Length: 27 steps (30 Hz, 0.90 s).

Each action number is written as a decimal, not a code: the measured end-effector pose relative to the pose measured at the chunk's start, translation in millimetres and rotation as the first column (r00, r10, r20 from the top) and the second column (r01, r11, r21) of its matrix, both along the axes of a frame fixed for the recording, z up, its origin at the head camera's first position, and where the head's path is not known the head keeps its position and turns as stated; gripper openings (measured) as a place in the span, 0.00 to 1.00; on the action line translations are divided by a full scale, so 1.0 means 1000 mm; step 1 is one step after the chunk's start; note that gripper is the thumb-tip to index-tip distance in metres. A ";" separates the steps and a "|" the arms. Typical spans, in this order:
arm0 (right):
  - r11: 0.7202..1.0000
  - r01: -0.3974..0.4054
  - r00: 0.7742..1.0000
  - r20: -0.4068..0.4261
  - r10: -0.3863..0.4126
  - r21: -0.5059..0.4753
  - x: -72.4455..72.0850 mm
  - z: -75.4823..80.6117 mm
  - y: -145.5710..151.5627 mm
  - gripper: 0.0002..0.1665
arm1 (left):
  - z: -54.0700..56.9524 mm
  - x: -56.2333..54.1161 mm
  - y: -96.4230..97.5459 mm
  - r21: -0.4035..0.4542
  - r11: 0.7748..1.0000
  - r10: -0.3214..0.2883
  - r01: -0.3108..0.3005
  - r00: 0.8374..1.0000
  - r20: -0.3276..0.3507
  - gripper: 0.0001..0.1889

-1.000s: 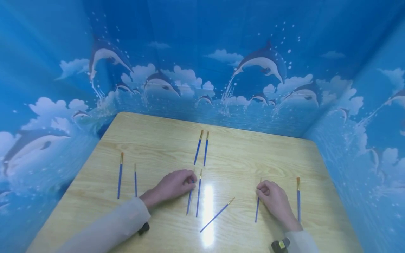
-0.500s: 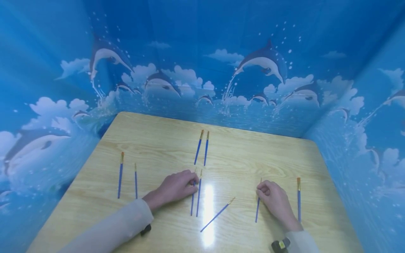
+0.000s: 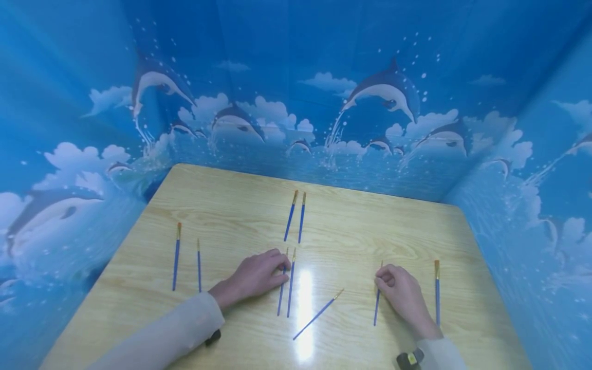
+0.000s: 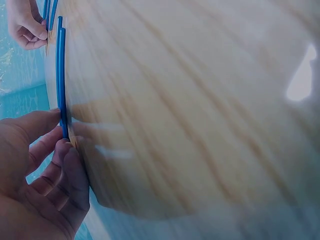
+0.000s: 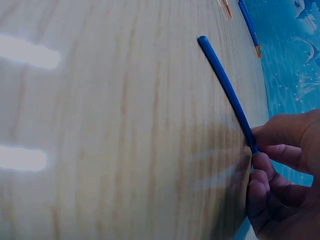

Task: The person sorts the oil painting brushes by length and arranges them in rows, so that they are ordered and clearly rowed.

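Paintbrush (image 3: 281,296) pinched in left grip (image 3: 259,272), second brush (image 3: 376,309) pinched in right grip (image 3: 403,291), handles (image 5: 227,91) jutting nearward

No writing, brand or number can be read on the paintbrush handles (image 5: 229,90), the desk (image 3: 370,231) or the dolphin-printed backdrop (image 3: 287,51); the patch (image 3: 412,358) on the right wrist device (image 3: 403,362) is too small to tell.

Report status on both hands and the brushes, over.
Left hand pinches one brush, another brush alongside. Right hand pinches third brush. Slanted brush lies between hands, touching neither.
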State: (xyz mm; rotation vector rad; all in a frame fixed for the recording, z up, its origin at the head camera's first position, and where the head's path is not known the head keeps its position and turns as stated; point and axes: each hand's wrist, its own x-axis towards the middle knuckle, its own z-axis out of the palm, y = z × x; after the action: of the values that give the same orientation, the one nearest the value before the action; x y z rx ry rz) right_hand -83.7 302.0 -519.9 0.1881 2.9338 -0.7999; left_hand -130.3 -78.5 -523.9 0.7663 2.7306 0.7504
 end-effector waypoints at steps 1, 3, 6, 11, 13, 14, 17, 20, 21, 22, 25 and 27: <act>1.000 -0.002 1.000 -0.004 0.002 0.000 0.000 0.000 0.000 0.11 | 0.000 0.000 0.000 -0.002 1.000 0.000 0.000 1.000 -0.001 0.11; 1.000 -0.004 1.000 -0.010 0.004 -0.001 0.001 -0.001 0.000 0.11 | 0.000 0.000 0.000 -0.003 1.000 0.000 0.000 1.000 0.001 0.12; 1.000 -0.006 1.000 -0.012 0.006 -0.004 0.001 -0.001 0.000 0.11 | 0.001 0.000 0.000 -0.001 1.000 0.002 -0.002 1.000 0.011 0.12; 1.000 -0.010 1.000 -0.008 0.010 -0.010 0.001 0.000 0.000 0.11 | 0.000 -0.001 -0.001 0.020 1.000 0.012 -0.013 0.999 0.035 0.12; 1.000 -0.010 1.000 -0.007 0.010 -0.013 0.001 0.000 0.000 0.11 | 0.000 -0.002 -0.002 0.030 0.999 0.019 -0.020 0.999 0.043 0.12; 1.000 -0.011 1.000 -0.006 0.011 -0.016 0.001 0.000 0.000 0.11 | -0.001 -0.002 -0.002 0.032 0.999 0.023 -0.025 0.999 0.049 0.11; 1.000 -0.006 1.000 -0.002 0.006 -0.017 0.001 0.000 0.000 0.11 | 0.001 -0.004 -0.003 0.041 0.998 0.043 -0.045 0.997 0.068 0.11; 1.000 -0.004 1.000 -0.001 0.004 -0.014 0.000 0.000 0.000 0.11 | 0.003 -0.008 -0.003 0.051 0.996 0.068 -0.072 0.995 0.077 0.09; 1.000 -0.002 1.000 -0.001 0.002 -0.014 0.000 0.000 0.000 0.11 | 0.004 -0.010 -0.002 0.056 0.995 0.076 -0.080 0.994 0.076 0.09; 1.000 -0.002 1.000 -0.002 0.002 -0.013 0.000 0.000 0.000 0.11 | 0.005 -0.013 -0.002 0.059 0.994 0.086 -0.090 0.994 0.074 0.08; 1.000 -0.001 1.000 -0.005 0.001 -0.011 0.000 -0.001 0.000 0.11 | 0.008 -0.022 -0.001 0.062 0.991 0.115 -0.119 0.991 0.061 0.08; 1.000 0.000 1.000 -0.007 0.000 -0.009 0.001 -0.001 0.000 0.11 | 0.009 -0.030 0.000 0.063 0.989 0.130 -0.133 0.990 0.053 0.08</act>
State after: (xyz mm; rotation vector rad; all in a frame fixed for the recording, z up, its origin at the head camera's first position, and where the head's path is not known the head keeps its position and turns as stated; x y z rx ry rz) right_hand -83.1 302.5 -520.8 0.1857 2.9361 -0.8149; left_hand -160.5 -78.8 -515.1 0.5767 2.7455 0.8800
